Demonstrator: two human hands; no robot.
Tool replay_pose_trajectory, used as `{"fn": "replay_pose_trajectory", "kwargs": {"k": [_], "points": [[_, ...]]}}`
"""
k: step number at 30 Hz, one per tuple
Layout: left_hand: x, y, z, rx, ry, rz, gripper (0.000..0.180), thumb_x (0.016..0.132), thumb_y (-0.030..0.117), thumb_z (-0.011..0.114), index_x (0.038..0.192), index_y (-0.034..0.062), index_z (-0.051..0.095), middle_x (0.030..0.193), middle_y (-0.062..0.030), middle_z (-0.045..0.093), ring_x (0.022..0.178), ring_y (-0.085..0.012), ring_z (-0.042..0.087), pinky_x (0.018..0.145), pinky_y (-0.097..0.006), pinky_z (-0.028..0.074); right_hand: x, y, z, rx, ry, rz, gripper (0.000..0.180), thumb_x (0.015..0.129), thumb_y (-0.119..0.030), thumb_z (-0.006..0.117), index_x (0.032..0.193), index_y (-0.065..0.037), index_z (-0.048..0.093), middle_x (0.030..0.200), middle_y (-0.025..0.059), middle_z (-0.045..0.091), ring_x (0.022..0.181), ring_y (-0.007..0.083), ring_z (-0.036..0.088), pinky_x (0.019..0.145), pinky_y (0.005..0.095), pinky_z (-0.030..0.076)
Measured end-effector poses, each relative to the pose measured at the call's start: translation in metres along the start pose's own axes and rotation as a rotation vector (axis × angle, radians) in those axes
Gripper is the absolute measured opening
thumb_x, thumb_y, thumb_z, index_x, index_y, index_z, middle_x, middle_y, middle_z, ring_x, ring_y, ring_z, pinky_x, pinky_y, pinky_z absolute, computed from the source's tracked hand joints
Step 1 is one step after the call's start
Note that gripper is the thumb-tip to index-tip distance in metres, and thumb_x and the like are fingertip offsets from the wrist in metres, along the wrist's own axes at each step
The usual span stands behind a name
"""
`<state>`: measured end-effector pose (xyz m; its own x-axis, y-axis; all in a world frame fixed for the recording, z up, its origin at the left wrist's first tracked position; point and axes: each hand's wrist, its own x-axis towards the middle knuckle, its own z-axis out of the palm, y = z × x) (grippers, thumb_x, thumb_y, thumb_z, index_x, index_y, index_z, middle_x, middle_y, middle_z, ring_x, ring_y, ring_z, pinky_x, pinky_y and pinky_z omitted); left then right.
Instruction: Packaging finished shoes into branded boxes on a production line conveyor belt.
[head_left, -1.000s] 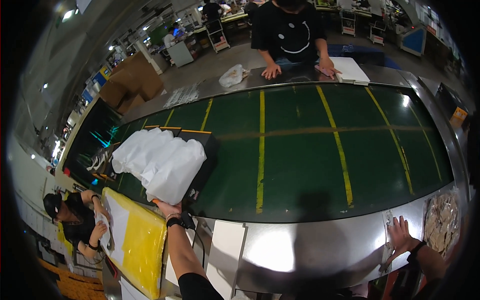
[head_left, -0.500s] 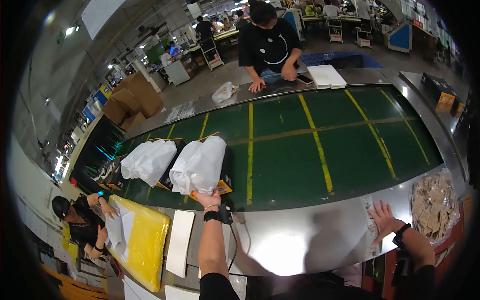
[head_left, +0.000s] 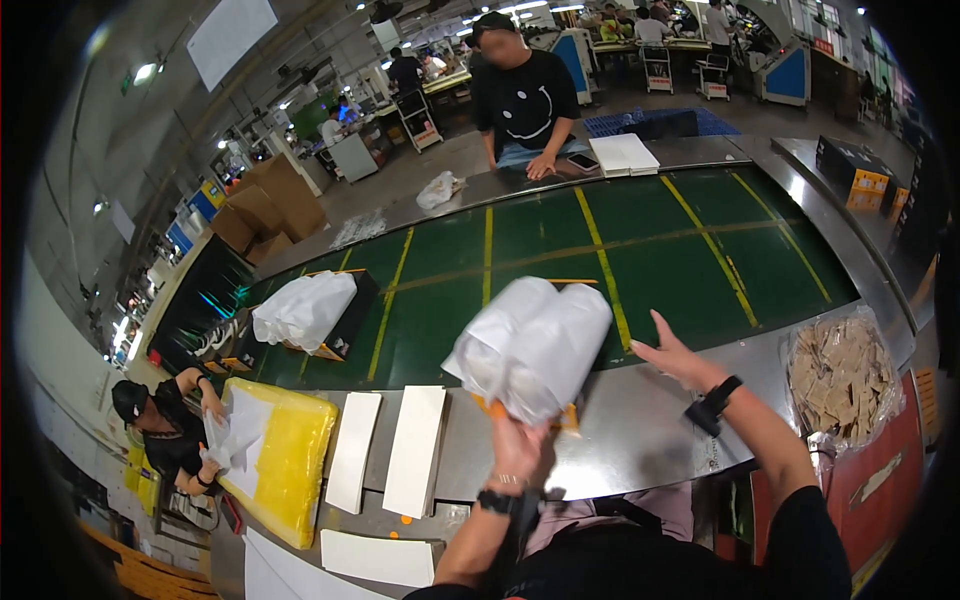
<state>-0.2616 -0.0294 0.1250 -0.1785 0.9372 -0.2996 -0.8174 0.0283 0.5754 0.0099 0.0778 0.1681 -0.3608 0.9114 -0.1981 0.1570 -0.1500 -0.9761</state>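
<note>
Left hand (head_left: 520,450): clasping near end of orange-edged cardboard box (head_left: 571,418), white rounded wrapped bundle (head_left: 540,340) over it. Right hand (head_left: 682,360): spread, empty. Black carton (head_left: 845,160): orange label (head_left: 868,182), illegible.

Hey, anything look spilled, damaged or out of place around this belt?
Two things: a crumpled plastic bag lies loose on the far metal ledge, like stray wrapping, and the red panel at lower right has a ragged pale patch, perhaps peeling. I see nothing plainly spilled.
</note>
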Motion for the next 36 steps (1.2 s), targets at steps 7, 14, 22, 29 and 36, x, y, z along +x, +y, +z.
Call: {"fn": "replay_pose_trajectory", "kwargs": {"k": [7,14,22,29,36], "points": [[-0.152,0.024,-0.079,0.626,0.026,-0.412,0.052,0.099,0.034,0.050,0.136,-0.0017,0.041,0.122,-0.0151,0.060,0.109,-0.0269,0.063,0.087,-0.040,0.056,-0.026,0.052,0.087,0.025,0.192,-0.132,0.094,0.092,-0.041,0.060,0.153,-0.005,-0.002,0.156,0.0231,-0.003,0.146,0.0327,0.002,0.118,0.0393,0.008],[-0.064,0.072,-0.088,0.848,0.303,0.327,0.041,0.096,0.022,0.055,0.131,-0.0012,0.053,0.105,-0.0059,0.065,0.100,-0.0161,0.061,0.084,-0.031,0.049,-0.102,0.039,0.110,0.557,-0.017,-0.033,0.086,0.102,-0.033,0.043,0.148,-0.010,-0.026,0.158,0.0152,-0.006,0.146,0.0275,0.003,0.117,0.0380,0.011],[-0.033,-0.063,0.054,1.224,-0.360,0.474,0.065,0.099,0.032,0.047,0.147,-0.0066,0.025,0.150,-0.0372,0.017,0.140,-0.0487,0.019,0.116,-0.043,0.020,-0.125,0.065,0.034,0.956,-0.033,-0.002,0.065,0.100,-0.053,0.039,0.145,-0.006,0.036,0.141,0.0098,0.049,0.127,0.0261,0.049,0.108,0.0433,0.039],[-0.032,-0.141,0.109,1.238,-1.068,-0.298,0.073,0.097,0.039,0.054,0.148,-0.0041,0.024,0.144,-0.0276,0.040,0.136,-0.0313,0.040,0.110,-0.036,0.033,-0.146,0.127,-0.133,0.498,0.302,0.008,0.068,0.098,-0.050,0.048,0.147,-0.005,0.034,0.146,0.0086,0.044,0.131,0.0227,0.045,0.108,0.0367,0.037],[-0.011,0.000,0.072,1.461,-0.581,0.264,0.054,0.090,0.032,0.062,0.137,0.0072,0.050,0.114,-0.0169,0.067,0.099,-0.0281,0.065,0.086,-0.034,0.050,-0.192,0.056,-0.085,-0.185,0.709,-0.164,0.060,0.089,-0.032,0.063,0.139,-0.004,0.047,0.149,0.0140,0.039,0.138,0.0273,0.035,0.115,0.0380,0.024]]}}
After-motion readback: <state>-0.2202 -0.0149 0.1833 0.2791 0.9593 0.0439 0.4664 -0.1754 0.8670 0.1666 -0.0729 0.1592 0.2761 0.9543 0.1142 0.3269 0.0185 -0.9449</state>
